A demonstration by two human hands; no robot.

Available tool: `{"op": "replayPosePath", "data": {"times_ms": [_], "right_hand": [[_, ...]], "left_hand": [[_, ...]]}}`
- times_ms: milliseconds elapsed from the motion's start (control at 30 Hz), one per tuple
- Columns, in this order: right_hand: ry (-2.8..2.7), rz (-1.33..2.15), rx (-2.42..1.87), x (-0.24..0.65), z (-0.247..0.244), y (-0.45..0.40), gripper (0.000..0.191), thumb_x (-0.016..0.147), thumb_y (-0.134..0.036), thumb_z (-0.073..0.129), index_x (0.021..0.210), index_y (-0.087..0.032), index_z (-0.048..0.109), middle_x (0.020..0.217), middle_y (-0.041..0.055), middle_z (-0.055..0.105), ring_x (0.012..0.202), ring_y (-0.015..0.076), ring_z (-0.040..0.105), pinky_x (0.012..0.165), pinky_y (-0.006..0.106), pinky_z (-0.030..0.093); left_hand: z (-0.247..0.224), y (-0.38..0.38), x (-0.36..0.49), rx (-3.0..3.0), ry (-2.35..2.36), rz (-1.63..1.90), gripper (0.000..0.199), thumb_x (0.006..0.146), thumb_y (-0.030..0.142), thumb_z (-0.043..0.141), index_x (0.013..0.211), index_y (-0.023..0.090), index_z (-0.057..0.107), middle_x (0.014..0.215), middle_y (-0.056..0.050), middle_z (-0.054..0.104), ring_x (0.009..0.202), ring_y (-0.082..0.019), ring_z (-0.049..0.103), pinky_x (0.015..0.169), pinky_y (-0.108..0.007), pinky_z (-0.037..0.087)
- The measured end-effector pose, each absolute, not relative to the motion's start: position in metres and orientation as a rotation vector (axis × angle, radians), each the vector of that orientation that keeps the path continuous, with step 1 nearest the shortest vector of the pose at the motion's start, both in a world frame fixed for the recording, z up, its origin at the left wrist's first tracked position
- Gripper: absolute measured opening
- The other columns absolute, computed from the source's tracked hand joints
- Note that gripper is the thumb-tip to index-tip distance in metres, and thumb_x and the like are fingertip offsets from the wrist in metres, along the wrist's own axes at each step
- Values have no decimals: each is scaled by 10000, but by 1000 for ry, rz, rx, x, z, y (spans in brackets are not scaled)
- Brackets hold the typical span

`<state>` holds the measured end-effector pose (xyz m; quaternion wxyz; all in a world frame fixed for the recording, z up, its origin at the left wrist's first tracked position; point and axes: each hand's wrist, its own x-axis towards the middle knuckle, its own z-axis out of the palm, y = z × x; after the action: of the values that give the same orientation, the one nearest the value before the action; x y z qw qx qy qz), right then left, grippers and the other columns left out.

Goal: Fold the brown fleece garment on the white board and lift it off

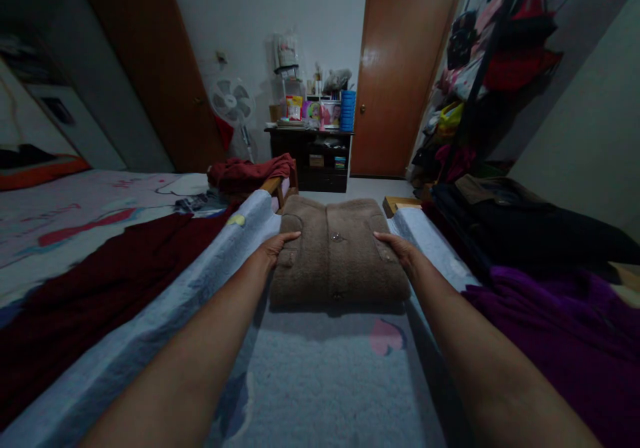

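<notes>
A brown buttoned coat (333, 268), folded into a thick rectangle, is in front of me over the light blue bedding (330, 375). Two buttons show along its middle, and a pocket flap is visible on each side. My left hand (277, 247) grips the coat's left edge, thumb on top and fingers hidden beneath or behind. On the right edge, my right hand (397, 248) holds it the same way. Whether the coat rests on the bedding or is slightly raised I cannot tell.
Dark red cloth (115, 268) lies along the left. On the right are a purple garment (555, 328) and a pile of dark folded clothes (525, 225). Farther off stand a fan (233, 101), a black cabinet (307, 161), a wooden door (387, 81) and a rack of hanging bags (525, 48).
</notes>
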<state>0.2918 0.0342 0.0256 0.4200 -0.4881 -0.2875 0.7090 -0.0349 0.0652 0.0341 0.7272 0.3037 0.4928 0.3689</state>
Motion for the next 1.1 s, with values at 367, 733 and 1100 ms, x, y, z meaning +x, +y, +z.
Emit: {"op": "replayPosePath", "data": {"times_ms": [367,733,1100], "right_hand": [[-789,1568,-1087,282,55,-11,310,830,-137,523,1138,-134,562,824,76,732,687,192,700,766,365,547],[-730,1703,-1163,281,79,-67,335,849,-274,551,1156,-141,580,833,94,739,727,237,711,792,421,565],[-675,1665,-1264,262,95,-191,379,840,-334,587,1160,-131,597,911,119,738,792,264,716,797,416,566]], "left_hand": [[50,36,-43,795,917,933,477,652,127,686,1123,132,614,835,-90,735,733,-267,715,704,-429,596],[88,-28,-45,802,964,928,450,675,166,692,1117,128,617,857,-104,730,806,-284,713,732,-431,592],[96,-133,-65,795,1008,956,402,732,220,684,1121,140,624,895,-108,734,822,-291,715,713,-406,593]]}}
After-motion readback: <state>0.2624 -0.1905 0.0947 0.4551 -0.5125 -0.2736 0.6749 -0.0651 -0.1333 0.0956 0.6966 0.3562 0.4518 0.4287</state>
